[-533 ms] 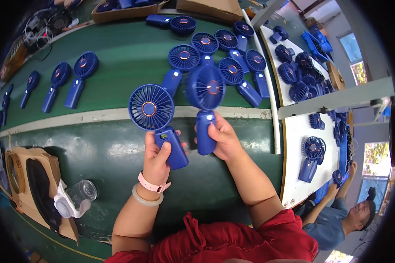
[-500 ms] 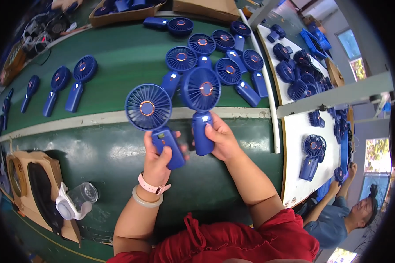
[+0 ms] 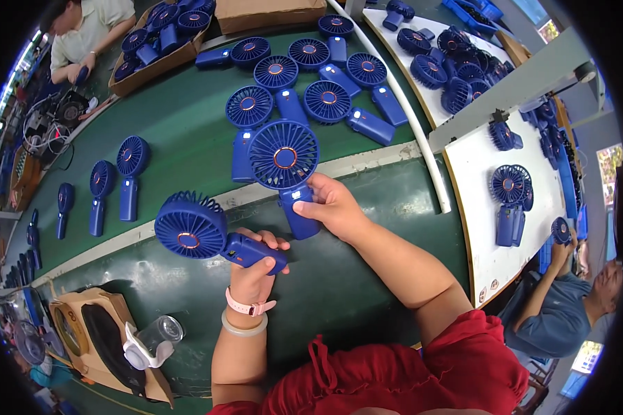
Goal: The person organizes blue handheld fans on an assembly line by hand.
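At the far left I see a cardboard tray [image 3: 83, 332] with a dark oval shape lying in it, and beside it a clear glass jar [image 3: 160, 332] tipped on its side against a white plastic piece. Above them, four blue handheld fans [image 3: 130, 176] lie loosely spaced on the smooth green belt [image 3: 187, 131], which a pale strip crosses at a slant.

My left hand [image 3: 255, 271] is closed around the handle of a blue fan [image 3: 190, 226]; the fingers wrap over the glossy plastic grip, and the round ribbed cage tilts away to the left, its copper-coloured centre ring facing down-left. A pink watch strap and a pale bangle sit on that wrist.

Just to the right, my right hand [image 3: 333, 207] grips the handle of a second blue fan [image 3: 284, 155], thumb and fingers closed on it. This one is upright to the camera, its flat round grille of fine radial slats facing me, held just above the pale strip.

Behind it a cluster of fans [image 3: 304, 76] of the same kind lies close together on the belt, grilles up, close behind the held one. A cardboard box [image 3: 152, 41] of more fans sits at the top left, near another person.

A white rail [image 3: 408, 124] bounds the belt on the right. Beyond it a white table [image 3: 484, 228] carries more blue fans, and a person in a grey-blue shirt sits at its lower right.
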Demonstrator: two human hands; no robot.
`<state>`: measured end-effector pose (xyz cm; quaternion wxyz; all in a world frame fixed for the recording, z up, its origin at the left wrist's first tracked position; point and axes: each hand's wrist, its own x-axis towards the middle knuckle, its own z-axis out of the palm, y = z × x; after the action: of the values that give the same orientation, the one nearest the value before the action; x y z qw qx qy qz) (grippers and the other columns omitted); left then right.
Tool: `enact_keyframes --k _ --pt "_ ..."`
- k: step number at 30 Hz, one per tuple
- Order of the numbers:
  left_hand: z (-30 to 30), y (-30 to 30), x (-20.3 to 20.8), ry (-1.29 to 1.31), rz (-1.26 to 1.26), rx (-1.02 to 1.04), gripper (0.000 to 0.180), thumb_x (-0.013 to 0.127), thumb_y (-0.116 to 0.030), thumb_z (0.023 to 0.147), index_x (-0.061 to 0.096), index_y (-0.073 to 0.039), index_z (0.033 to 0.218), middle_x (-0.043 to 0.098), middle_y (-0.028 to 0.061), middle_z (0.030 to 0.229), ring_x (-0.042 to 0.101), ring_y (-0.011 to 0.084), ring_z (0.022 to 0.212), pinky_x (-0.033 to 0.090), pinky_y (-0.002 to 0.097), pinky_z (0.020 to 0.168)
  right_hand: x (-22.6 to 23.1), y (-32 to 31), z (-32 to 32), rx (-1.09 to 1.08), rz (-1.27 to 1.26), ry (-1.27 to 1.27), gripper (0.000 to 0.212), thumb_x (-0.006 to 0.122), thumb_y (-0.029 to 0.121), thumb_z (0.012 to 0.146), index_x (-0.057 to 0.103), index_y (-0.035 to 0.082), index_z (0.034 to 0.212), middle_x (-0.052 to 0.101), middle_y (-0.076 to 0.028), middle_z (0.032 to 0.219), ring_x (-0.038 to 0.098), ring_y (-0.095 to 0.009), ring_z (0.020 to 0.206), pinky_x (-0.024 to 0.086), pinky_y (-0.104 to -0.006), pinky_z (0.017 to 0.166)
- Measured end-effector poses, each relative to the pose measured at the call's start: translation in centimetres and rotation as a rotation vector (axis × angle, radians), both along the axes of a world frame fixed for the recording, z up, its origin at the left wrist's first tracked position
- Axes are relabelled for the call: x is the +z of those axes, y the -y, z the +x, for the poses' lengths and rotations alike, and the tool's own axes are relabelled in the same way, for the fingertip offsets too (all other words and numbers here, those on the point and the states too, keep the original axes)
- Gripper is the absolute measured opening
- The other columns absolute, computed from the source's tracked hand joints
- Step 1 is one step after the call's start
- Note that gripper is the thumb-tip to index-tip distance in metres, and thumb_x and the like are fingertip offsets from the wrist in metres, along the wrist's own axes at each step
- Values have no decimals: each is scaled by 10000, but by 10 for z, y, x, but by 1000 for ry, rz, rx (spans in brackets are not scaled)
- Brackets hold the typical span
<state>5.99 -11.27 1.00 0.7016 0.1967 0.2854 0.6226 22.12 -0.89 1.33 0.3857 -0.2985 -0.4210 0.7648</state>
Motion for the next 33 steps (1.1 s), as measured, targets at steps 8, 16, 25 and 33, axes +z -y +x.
enact_keyframes --k 8,16,25,33 --pt "-1 1 -9 166 46 24 362 672 -24 720 446 -106 991 501 50 898 536 209 879 490 435 847 -1 -2 1 -14 -3 52 321 604 24 798 512 14 1106 610 -29 961 575 -83 851 470 -248 779" --pt "-1 -1 -4 116 3 72 403 664 -30 720 458 -109 1057 509 48 955 521 204 964 462 401 876 -4 -5 2 -2 -6 56 316 599 23 800 514 27 1104 605 -19 957 568 -77 854 466 -243 774" --pt "0 -4 -1 83 1 -44 804 670 -193 681 276 -153 1382 335 129 1394 352 303 1273 386 487 974 -10 1 4 51 324 277 433 644 102 804 463 -8 1182 512 -97 1075 541 -156 962 488 -293 775" --pt "-8 -1 -12 183 -66 -127 642 638 -129 708 358 -54 1281 461 161 1233 532 324 1066 485 477 844 8 -3 6 10 929 588 337 637 106 774 556 29 1092 511 -149 1070 490 -309 1028 411 -372 888"
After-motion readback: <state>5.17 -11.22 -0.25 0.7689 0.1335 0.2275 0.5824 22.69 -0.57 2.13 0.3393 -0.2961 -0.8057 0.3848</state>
